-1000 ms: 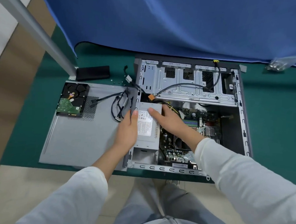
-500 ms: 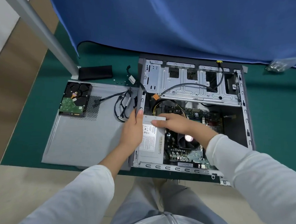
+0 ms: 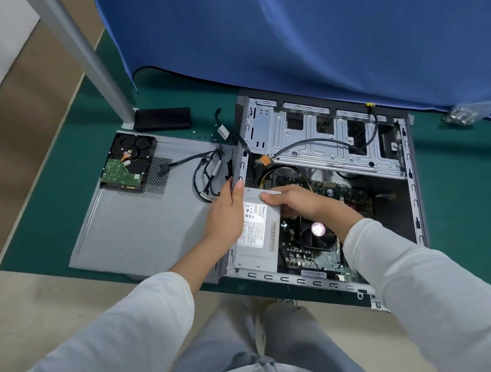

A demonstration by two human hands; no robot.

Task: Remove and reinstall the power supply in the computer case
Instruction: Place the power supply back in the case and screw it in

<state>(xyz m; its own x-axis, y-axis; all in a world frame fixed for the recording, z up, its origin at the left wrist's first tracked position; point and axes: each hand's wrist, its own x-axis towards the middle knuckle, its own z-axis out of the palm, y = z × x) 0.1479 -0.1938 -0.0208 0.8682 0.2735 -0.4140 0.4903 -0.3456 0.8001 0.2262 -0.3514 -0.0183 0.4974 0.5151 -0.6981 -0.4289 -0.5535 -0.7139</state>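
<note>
**Power supply seated in the case's near-left corner**

Where the power supply lies in the computer case, the left hand clasps its left edge and case wall, the right hand curls over its far end; beyond, a hard drive.

Setting: an electronics repair or test bench, indoors. Evidence: desk covered with a green work mat; blue cloth backdrop hung behind it; grey metal pole bolted at the desk's far left. An opened computer case lies on its side, its detached side panel beside it carrying a bare hard drive. Loose screws lie on the mat. Pale tiled floor below.
</note>
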